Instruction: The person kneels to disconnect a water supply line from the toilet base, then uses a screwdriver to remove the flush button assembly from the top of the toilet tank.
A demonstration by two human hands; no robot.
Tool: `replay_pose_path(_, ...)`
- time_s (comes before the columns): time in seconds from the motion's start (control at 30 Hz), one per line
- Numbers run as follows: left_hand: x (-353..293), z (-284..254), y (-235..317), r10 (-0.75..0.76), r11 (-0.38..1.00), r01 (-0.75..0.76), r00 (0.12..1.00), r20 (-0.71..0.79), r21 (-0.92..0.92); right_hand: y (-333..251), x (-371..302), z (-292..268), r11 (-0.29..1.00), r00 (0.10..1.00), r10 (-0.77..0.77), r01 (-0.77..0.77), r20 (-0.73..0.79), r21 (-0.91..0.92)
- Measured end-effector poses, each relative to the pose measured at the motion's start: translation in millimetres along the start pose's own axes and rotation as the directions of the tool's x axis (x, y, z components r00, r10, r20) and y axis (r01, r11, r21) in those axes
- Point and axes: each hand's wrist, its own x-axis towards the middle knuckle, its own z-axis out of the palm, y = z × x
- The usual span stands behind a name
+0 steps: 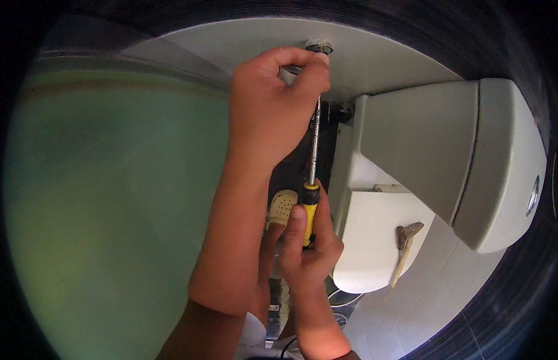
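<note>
A screwdriver (315, 144) with a long metal shaft and a yellow and black handle points up at the wall. My right hand (310, 255) is wrapped round its handle, thumb along the side. Higher up, my left hand (278, 111) is closed in a pinch at the shaft's upper end. The screwdriver's tip is hidden by those fingers. Just above them a round, pale-rimmed fitting (319, 45) sticks out of the light wall (375, 57). A bit of greyish metal (288, 74) shows between the left thumb and forefinger; I cannot tell what it belongs to.
A white toilet stands to the right, with its cistern (420, 138) against the wall and its lid (375, 240) down. On the lid lies a wooden-handled hammer (405, 249). A greenish translucent panel (117, 210) fills the left. Below is a foot in a cream clog (283, 206).
</note>
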Motion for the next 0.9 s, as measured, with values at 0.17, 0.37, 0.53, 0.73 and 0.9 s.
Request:
replay_pose_path(0.17, 1, 1, 4, -0.144, 0.971, 0.155, 0.987, 0.069, -0.183, -13, 7, -11, -0.106, 0.755, 0.483, -0.452, 0.443, 0.886)
replay_pose_path(0.37, -1, 1, -7, -0.183, 0.937, 0.199, 0.98, 0.084, -0.286, 5, 11, -1, 0.998, 0.996, 0.053, -0.051, 0.074, -0.028)
replay_pose_path(0.53, 1, 6, -11, -0.092, 0.995, 0.091, 0.996, -0.02, -0.051, 16, 2, -10, 0.383, 0.87, 0.295, -0.487, 0.395, 0.785)
replay_pose_path(0.73, -1, 4, 2, -0.204, 0.953, 0.21, 0.978, 0.052, -0.217, 11, 12, -17, 0.794, 0.95, 0.195, -0.298, 0.242, 0.529)
replay_pose_path(0.9, -9, 4, 8, -0.158, 0.987, 0.157, 0.987, -0.031, -0.035, 1, 13, -13, 1.0, 0.992, 0.022, -0.019, 0.121, -0.022)
